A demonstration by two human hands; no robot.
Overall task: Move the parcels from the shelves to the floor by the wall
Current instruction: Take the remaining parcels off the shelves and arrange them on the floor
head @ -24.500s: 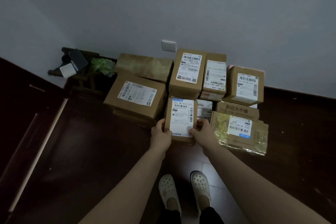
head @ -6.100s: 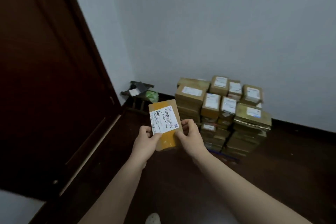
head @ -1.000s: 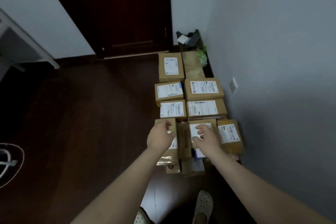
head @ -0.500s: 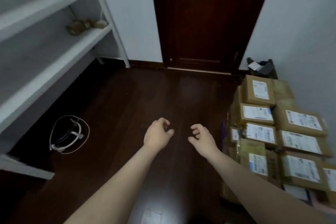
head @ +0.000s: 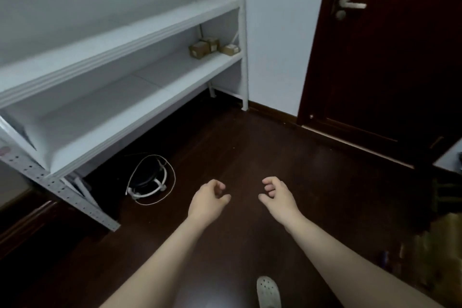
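Three small brown parcels (head: 211, 47) sit at the far right end of the lower white shelf (head: 140, 105), next to its upright post. My left hand (head: 208, 201) and my right hand (head: 277, 195) hang over the dark wooden floor, well short of the shelf. Both have loosely curled fingers and hold nothing. A blurred edge of the stacked parcels (head: 440, 252) by the wall shows at the right border.
A white metal shelving rack (head: 120, 32) fills the left. A white cable loop with a dark round object (head: 150, 180) lies on the floor under it. A dark wooden door (head: 390, 52) with a silver handle stands ahead on the right. My shoe (head: 268, 291) is at the bottom.
I have turned left from the parcel stack toward the shelving rack. The stack has slid to the right border. Both hands stay empty in front of me.
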